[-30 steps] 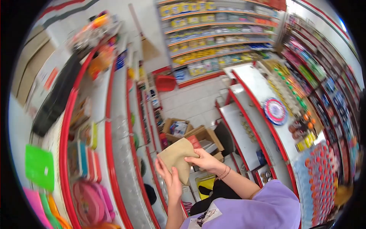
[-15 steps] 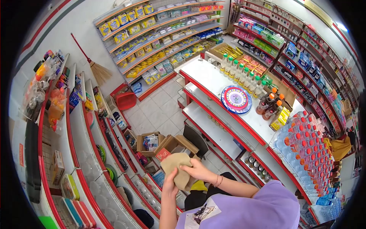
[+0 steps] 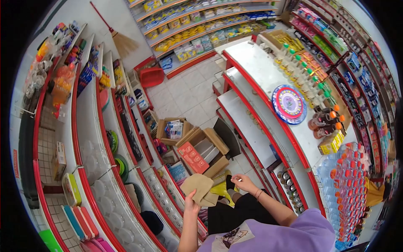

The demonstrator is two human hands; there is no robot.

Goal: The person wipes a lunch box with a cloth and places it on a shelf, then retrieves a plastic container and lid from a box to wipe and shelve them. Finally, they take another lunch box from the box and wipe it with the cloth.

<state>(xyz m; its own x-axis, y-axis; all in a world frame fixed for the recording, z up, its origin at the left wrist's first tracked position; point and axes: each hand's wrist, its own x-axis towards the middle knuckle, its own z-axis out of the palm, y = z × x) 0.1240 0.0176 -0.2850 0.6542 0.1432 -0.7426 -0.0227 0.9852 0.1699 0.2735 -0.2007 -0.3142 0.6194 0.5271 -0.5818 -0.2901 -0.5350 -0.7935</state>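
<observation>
red-edged shelves (image 3: pixel 105 138) at left | open cardboard box (image 3: pixel 205 149) on floor ahead | tan cloth (image 3: pixel 198 187) low centre, lower edge pinched by left hand (image 3: pixel 191 206) | right hand (image 3: pixel 243 183) just beside cloth, not touching, fingers half-curled, contents unclear

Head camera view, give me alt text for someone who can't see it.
A person in a purple top holds a folded tan cloth in the left hand, the right hand beside it, off the cloth. Red-edged shop shelves line both sides, with open cardboard boxes on the tiled floor.
</observation>
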